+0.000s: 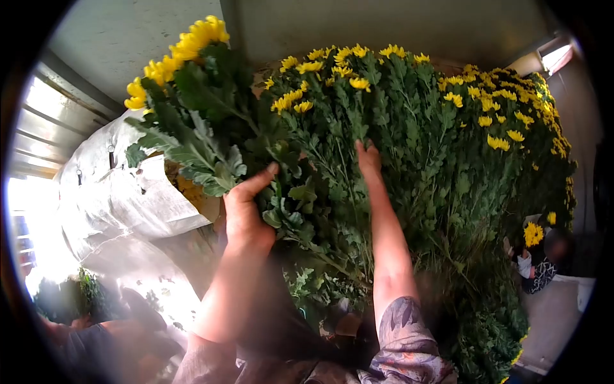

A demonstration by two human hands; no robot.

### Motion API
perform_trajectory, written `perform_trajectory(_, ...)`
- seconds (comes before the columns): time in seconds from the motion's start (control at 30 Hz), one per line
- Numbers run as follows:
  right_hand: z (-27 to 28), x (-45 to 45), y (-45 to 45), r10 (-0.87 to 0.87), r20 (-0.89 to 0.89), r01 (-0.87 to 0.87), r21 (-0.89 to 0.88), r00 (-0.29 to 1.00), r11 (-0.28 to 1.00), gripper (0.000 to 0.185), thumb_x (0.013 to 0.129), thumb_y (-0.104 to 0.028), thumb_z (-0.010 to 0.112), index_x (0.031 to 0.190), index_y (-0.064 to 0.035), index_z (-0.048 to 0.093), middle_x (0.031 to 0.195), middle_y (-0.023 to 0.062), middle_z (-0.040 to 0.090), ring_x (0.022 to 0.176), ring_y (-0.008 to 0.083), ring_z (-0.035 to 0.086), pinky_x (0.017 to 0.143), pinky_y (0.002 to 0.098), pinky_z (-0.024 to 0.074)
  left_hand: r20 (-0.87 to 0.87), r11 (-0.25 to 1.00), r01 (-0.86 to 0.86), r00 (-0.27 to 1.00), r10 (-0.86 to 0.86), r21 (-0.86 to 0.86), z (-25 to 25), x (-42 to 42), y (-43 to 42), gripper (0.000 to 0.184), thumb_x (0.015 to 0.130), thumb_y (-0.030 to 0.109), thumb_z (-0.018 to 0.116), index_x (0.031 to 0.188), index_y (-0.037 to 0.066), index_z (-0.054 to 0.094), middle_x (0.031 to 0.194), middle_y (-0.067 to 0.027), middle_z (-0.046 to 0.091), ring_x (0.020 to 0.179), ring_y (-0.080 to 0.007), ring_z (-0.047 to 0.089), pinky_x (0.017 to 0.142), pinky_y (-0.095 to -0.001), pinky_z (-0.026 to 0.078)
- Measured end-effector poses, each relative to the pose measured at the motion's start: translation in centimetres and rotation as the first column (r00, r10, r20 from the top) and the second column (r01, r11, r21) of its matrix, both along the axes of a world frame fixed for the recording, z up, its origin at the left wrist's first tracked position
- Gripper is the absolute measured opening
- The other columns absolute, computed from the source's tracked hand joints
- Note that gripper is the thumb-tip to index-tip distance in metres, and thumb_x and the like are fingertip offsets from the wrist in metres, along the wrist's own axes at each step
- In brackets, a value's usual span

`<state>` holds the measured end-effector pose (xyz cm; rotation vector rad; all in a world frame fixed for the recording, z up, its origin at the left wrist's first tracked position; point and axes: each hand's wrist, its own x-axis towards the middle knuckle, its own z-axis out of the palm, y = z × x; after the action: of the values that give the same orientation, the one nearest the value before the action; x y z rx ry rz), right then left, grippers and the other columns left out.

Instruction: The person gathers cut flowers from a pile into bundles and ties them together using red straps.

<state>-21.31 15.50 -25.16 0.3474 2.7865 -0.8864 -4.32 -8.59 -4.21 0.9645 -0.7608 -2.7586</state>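
My left hand [246, 214] is wrapped round the leafy stems of a bunch of yellow chrysanthemums [208, 96], its thumb pointing up and right. The blooms of this bunch fan out at the upper left. Further right, my right hand [368, 158] reaches in among the stems of a large heap of yellow chrysanthemums [409, 128]. Its fingers are partly hidden in the leaves, so what they grip, if anything, cannot be made out.
A white wrapped bundle [121, 185] lies at the left, with yellow petals showing at its opening. Another person [540, 265] is at the far right near a yellow bloom. Part of one more person [115, 339] shows at the lower left. A wall [384, 25] stands behind the heap.
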Motion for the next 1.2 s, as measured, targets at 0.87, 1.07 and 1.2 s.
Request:
perform_trajectory(0.87, 21.4, 18.0, -3.8, 0.392, -0.495, -0.496, -0.094, 0.776, 0.863, 0.028, 0.100, -0.018, 0.047, 0.118, 0.0005, 0.057, 0.092, 0.0154, 0.068, 0.078, 0.0254, 0.066, 0.067, 0.0350, 0.0504, -0.327, 0.984, -0.029, 0.945, -0.030, -0.175, 0.8, 0.2, 3.8, 0.029, 0.076, 0.004, 0.070, 0.104, 0.001, 0.063, 0.094, -0.0049, 0.065, 0.082, -0.0159, 0.063, 0.074, -0.0331, 0.052)
perform_trajectory(1.07, 24.0, 16.7, -6.1, 0.511, -0.293, -0.444, 0.267, 0.808, 0.855, 0.025, 0.093, -0.018, 0.053, 0.107, 0.0020, 0.057, 0.085, 0.0229, 0.064, 0.077, 0.0362, 0.065, 0.067, 0.0446, 0.0527, -0.402, 0.977, 0.120, 0.897, -0.184, -0.179, 1.4, 0.4, 4.0, 0.031, 0.079, 0.013, 0.073, 0.105, 0.001, 0.063, 0.097, -0.0048, 0.063, 0.089, -0.0170, 0.059, 0.077, -0.0322, 0.050)
perform_trajectory(1.2, 27.7, 18.8, -8.7, 0.622, -0.172, -0.595, 0.184, 0.764, 0.782, 0.020, 0.084, -0.009, 0.054, 0.100, 0.0023, 0.059, 0.090, 0.0249, 0.062, 0.082, 0.0441, 0.063, 0.071, 0.0506, 0.0523, -0.308, 0.945, 0.045, 0.939, -0.150, -0.324, 0.8, -0.1, 4.4, 0.036, 0.072, 0.005, 0.078, 0.104, 0.002, 0.061, 0.095, -0.0042, 0.061, 0.089, -0.0173, 0.058, 0.076, -0.0323, 0.049)
